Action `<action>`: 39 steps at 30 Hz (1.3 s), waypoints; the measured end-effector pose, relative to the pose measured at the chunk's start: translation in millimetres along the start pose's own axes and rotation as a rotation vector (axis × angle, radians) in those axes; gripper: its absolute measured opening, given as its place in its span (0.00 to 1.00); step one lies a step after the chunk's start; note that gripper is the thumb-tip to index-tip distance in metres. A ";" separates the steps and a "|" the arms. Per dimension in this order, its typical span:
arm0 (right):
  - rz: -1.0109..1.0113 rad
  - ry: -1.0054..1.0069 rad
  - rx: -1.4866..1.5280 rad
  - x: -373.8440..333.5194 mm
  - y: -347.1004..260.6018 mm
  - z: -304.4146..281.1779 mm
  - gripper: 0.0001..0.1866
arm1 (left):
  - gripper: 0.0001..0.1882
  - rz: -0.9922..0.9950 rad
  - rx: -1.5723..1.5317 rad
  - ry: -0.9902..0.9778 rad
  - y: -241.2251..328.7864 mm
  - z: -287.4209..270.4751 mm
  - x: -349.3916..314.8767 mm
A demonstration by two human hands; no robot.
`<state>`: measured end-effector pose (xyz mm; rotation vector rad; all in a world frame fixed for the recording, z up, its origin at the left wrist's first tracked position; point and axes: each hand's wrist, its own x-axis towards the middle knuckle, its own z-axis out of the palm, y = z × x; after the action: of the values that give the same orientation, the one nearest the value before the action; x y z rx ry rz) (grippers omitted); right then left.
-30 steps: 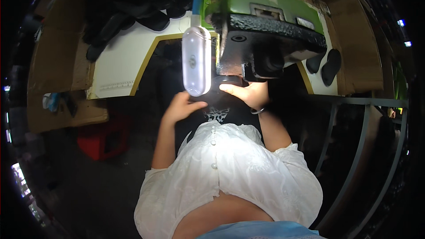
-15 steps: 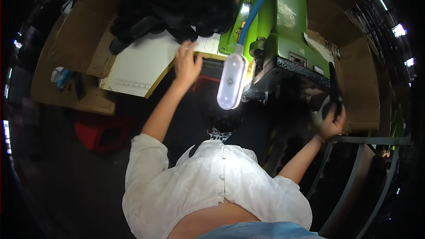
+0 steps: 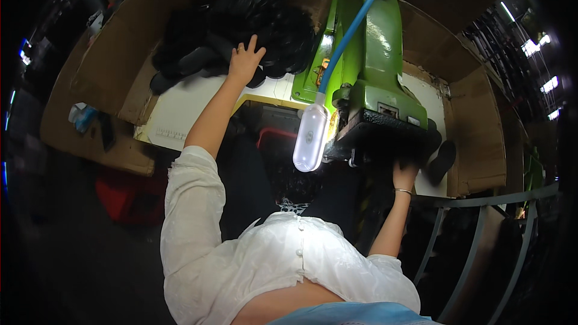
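Note:
My left hand (image 3: 245,65) reaches to the front of a heap of black pieces (image 3: 259,21). Its fingers are spread, and nothing shows in its grip. The pieces overlap; some at the heap's edge look long and rounded, like shoe parts. Beneath the dark head of a green machine (image 3: 376,75) is my right hand (image 3: 405,174), its fingers blurred and lost in shadow, so what it holds cannot be seen. Just right of it, a black sole-shaped piece (image 3: 442,162) lies on the white tabletop (image 3: 428,188), apart from the hand.
A lit tube lamp (image 3: 311,138) hangs on a blue stem in front of the machine. Cardboard walls (image 3: 478,132) border the work surface. A metal rail (image 3: 500,198) stands at the right, and a red stool-like object (image 3: 123,195) is below at the left.
My left hand has moved farther up onto the heap. My right hand has left the black piece at the machine's right side and moved left, under the machine head.

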<state>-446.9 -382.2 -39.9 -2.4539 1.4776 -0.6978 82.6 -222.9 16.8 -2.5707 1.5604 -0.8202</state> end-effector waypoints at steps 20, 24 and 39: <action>-0.093 -0.107 0.081 -28.1 -34.2 1.7 0.12 | 0.30 -0.213 -0.393 -0.011 -71.9 -77.1 -199.5; -0.223 -0.115 0.085 -23.2 -53.0 22.5 0.13 | 0.31 -0.259 -0.296 0.067 -62.0 -60.6 -242.1; -0.016 -0.647 1.104 -121.1 -182.5 35.8 0.22 | 0.17 -0.279 -1.470 -0.047 115.2 -174.8 -210.7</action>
<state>-334.4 -191.0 -34.6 -1.5649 0.5523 -0.4464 -165.7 -62.5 45.8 -3.5860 2.3024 0.8306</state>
